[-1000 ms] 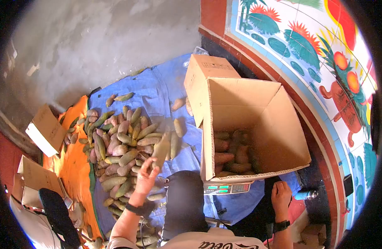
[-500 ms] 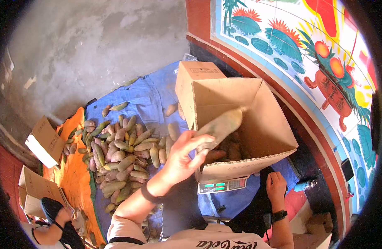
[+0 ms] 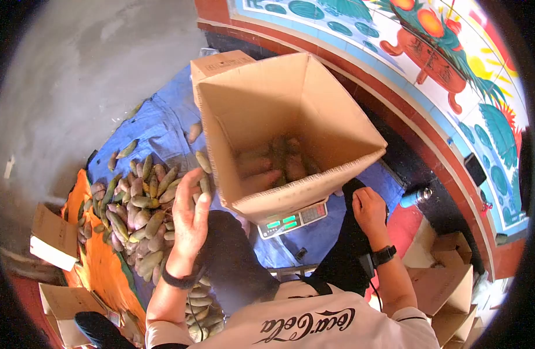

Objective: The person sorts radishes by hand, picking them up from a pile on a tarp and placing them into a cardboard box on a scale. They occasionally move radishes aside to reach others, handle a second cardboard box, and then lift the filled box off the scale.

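My left hand (image 3: 191, 215) is open and holds nothing, fingers spread, just left of a large open cardboard box (image 3: 305, 189). The box stands on a digital scale (image 3: 293, 222) with lit green readouts. At the bottom of the box lie several long roots (image 3: 259, 180) that look like radishes, partly in shadow. A pile of similar green and pinkish radishes (image 3: 142, 203) spreads to the left of my left hand. My right hand (image 3: 369, 206) rests on my right knee, fingers loosely bent and empty.
A blue tarp (image 3: 168, 116) and an orange sheet (image 3: 104, 256) cover the floor. Another carton (image 3: 221, 61) stands behind the box. Smaller cartons (image 3: 55, 232) sit at the left, more cartons (image 3: 448, 279) at the lower right. A blue bottle (image 3: 416, 198) lies near the painted wall.
The radish has left my left hand, which has moved back and left from over the box and opened. My right hand stays at my knee. The view has shifted.
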Motion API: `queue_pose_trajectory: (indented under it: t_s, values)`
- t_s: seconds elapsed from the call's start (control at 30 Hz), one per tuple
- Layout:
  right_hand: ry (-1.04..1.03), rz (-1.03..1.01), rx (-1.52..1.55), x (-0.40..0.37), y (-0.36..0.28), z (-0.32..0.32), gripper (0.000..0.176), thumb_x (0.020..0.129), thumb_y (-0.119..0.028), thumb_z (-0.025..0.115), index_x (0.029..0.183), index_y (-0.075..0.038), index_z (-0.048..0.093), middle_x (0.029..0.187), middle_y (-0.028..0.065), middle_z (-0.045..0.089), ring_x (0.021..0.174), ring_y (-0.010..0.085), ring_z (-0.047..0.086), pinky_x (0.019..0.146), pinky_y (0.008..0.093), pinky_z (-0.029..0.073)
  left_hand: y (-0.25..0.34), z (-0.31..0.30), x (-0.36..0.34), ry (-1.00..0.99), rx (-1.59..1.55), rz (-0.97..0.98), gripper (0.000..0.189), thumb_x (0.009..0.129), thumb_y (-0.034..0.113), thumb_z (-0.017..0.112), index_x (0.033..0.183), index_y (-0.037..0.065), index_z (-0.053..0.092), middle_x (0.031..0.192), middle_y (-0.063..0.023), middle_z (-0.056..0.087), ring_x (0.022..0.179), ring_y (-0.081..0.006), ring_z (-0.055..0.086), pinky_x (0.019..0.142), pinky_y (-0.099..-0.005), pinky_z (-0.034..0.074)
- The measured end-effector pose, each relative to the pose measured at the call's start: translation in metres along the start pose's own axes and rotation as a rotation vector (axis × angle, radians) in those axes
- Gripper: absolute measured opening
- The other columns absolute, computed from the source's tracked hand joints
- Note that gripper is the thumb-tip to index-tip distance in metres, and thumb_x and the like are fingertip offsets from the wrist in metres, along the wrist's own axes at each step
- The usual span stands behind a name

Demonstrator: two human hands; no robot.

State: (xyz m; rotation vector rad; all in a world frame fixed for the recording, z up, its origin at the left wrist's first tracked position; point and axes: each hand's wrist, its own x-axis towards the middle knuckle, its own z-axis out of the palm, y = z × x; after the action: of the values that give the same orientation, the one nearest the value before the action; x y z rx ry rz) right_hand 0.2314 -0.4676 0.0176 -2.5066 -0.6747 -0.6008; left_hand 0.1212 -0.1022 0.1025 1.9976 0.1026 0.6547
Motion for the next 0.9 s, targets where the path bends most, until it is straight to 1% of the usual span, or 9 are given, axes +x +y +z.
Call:
queue_pose_trajectory:
  t_s: [0.1, 0.23, 0.33, 0.5, 0.63, 0.73, 0.8, 0.9]
  values:
    - [-0.007, -0.012, -0.022, 0.001, -0.001, -0.001, 0.005, 0.075, -0.005, 0.061, 0.076, -0.004, 0.056, 0.074, 0.0122, 0.055, 0.067, 0.0323, 0.056, 0.060, 0.0407, 0.046, -0.004, -0.004, -0.012, -0.061, -0.047, -0.083, 0.050, 0.093, 0.031, 0.048, 0.130, -0.001, 0.037, 0.126, -0.0152, 0.047, 0.114, -0.0238, 0.046, 0.097, -0.0357, 0.035]
    - [-0.068, -0.003, -0.048, 0.002, -0.002, 0.000, 0.005, 0.076, -0.003, 0.059, 0.080, -0.002, 0.056, 0.076, 0.0135, 0.056, 0.069, 0.0328, 0.057, 0.061, 0.0398, 0.046, -0.012, -0.008, -0.026, -0.150, -0.043, -0.127, 0.054, 0.093, 0.033, 0.046, 0.133, -0.001, 0.032, 0.130, -0.0161, 0.042, 0.119, -0.0249, 0.043, 0.100, -0.0371, 0.032]
    - [-0.042, -0.018, -0.019, 0.002, -0.001, 0.002, 0.005, 0.076, -0.004, 0.059, 0.079, -0.002, 0.056, 0.077, 0.0131, 0.056, 0.070, 0.0320, 0.057, 0.062, 0.0391, 0.047, -0.018, -0.006, -0.035, -0.164, -0.014, -0.100, 0.059, 0.094, 0.038, 0.042, 0.135, -0.001, 0.028, 0.134, -0.0180, 0.037, 0.126, -0.0274, 0.035, 0.102, -0.0402, 0.030]
    - [-0.025, -0.050, -0.036, 0.004, -0.005, 0.006, 0.006, 0.076, -0.006, 0.060, 0.076, -0.004, 0.056, 0.073, 0.0113, 0.054, 0.069, 0.0298, 0.056, 0.061, 0.0390, 0.046, -0.024, -0.006, -0.040, -0.177, -0.015, -0.086, 0.061, 0.093, 0.039, 0.043, 0.135, -0.003, 0.028, 0.134, -0.0185, 0.037, 0.126, -0.0283, 0.036, 0.103, -0.0409, 0.029]
    - [-0.020, -0.066, -0.041, 0.005, -0.007, 0.008, 0.005, 0.076, -0.006, 0.061, 0.076, -0.004, 0.056, 0.073, 0.0109, 0.053, 0.068, 0.0292, 0.056, 0.061, 0.0380, 0.047, -0.029, -0.004, -0.037, -0.175, -0.020, -0.086, 0.058, 0.094, 0.036, 0.043, 0.134, -0.003, 0.029, 0.132, -0.0196, 0.039, 0.124, -0.0286, 0.038, 0.103, -0.0405, 0.029]
    - [-0.009, -0.073, -0.040, 0.006, -0.006, 0.012, 0.006, 0.075, -0.006, 0.061, 0.075, -0.004, 0.056, 0.073, 0.0105, 0.054, 0.068, 0.0286, 0.057, 0.061, 0.0374, 0.047, -0.029, -0.003, -0.031, -0.173, 0.005, -0.122, 0.054, 0.094, 0.032, 0.043, 0.133, -0.004, 0.030, 0.130, -0.0195, 0.041, 0.123, -0.0286, 0.040, 0.103, -0.0393, 0.029]
    - [-0.002, -0.075, -0.034, 0.005, -0.007, 0.013, 0.006, 0.075, -0.006, 0.061, 0.075, -0.004, 0.056, 0.072, 0.0102, 0.054, 0.067, 0.0283, 0.057, 0.061, 0.0371, 0.047, -0.039, 0.000, -0.031, -0.123, -0.117, -0.121, 0.050, 0.094, 0.028, 0.043, 0.131, -0.004, 0.033, 0.129, -0.0184, 0.043, 0.121, -0.0277, 0.042, 0.103, -0.0381, 0.030]
    - [0.000, -0.080, -0.039, 0.007, -0.011, 0.015, 0.005, 0.075, -0.006, 0.061, 0.075, -0.004, 0.056, 0.072, 0.0100, 0.054, 0.067, 0.0280, 0.057, 0.061, 0.0369, 0.047, -0.039, 0.001, -0.030, -0.134, -0.130, -0.132, 0.047, 0.094, 0.026, 0.044, 0.130, -0.004, 0.035, 0.128, -0.0176, 0.043, 0.121, -0.0262, 0.042, 0.103, -0.0374, 0.030]
